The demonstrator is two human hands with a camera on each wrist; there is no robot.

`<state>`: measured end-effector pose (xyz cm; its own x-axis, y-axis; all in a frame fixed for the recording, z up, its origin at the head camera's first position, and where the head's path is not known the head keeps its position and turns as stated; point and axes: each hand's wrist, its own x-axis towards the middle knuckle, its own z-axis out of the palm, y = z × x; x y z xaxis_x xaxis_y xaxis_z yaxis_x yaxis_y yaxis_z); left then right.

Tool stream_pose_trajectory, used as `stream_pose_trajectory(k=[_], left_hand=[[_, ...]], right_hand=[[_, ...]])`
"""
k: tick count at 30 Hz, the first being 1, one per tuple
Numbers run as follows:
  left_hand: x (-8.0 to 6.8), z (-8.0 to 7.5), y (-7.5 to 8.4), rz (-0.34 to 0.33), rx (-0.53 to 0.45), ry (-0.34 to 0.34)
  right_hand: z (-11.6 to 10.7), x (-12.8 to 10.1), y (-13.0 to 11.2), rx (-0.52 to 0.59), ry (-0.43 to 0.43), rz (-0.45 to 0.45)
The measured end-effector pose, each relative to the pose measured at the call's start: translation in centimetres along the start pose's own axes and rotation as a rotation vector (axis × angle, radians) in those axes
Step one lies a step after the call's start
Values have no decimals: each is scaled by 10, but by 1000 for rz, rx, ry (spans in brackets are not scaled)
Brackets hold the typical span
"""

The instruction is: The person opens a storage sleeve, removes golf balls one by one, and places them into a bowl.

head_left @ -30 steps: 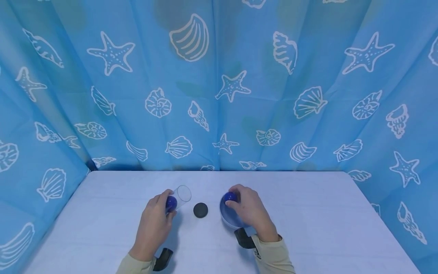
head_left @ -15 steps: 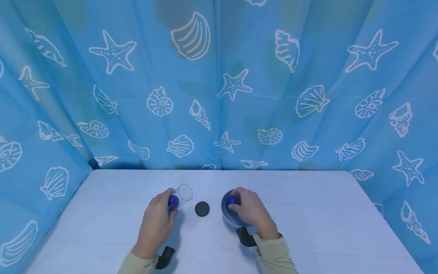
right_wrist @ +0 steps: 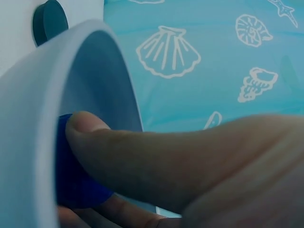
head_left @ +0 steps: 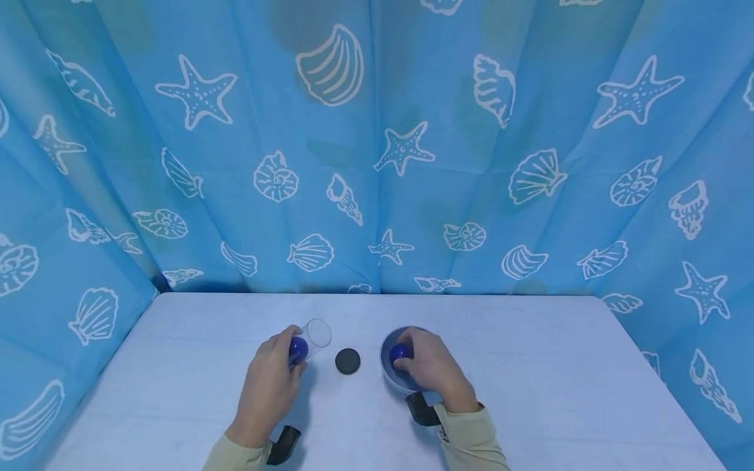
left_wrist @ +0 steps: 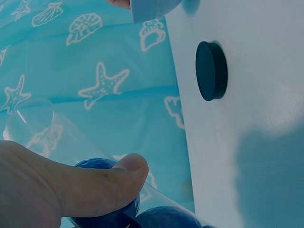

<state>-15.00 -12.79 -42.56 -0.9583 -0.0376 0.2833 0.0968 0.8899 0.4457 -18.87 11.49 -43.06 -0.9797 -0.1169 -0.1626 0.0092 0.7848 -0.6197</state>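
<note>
My left hand [head_left: 268, 381] grips a clear cylindrical jar [head_left: 312, 340], tilted with its open mouth toward the far right. Blue balls lie inside it; two dimpled ones, like golf balls, show in the left wrist view, the nearer ball [left_wrist: 168, 217] partly cut off by the frame edge. With thumb and fingers, my right hand [head_left: 434, 363] pinches another blue ball [head_left: 400, 354] down inside a blue-grey bowl [head_left: 387, 374]. In the right wrist view the thumb presses the side of this ball [right_wrist: 78, 183], and the bowl wall hides part of it.
A round black lid-like disc [head_left: 347, 361] lies on the white-covered table [head_left: 559, 379] between jar and bowl. Behind the table and along both sides hangs a blue curtain [head_left: 436, 209] with white shells and starfish.
My right hand has lowered the ball from near the bowl's rim deeper into the bowl. The left hand and jar stay nearly where they were.
</note>
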Motion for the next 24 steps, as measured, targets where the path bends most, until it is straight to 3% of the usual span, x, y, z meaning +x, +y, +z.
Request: stream_pose_trajectory(k=[24], left_hand=[[0,-1,0,4,-4,-3]], right_hand=[[-6,-3,-1,42,-21,27]])
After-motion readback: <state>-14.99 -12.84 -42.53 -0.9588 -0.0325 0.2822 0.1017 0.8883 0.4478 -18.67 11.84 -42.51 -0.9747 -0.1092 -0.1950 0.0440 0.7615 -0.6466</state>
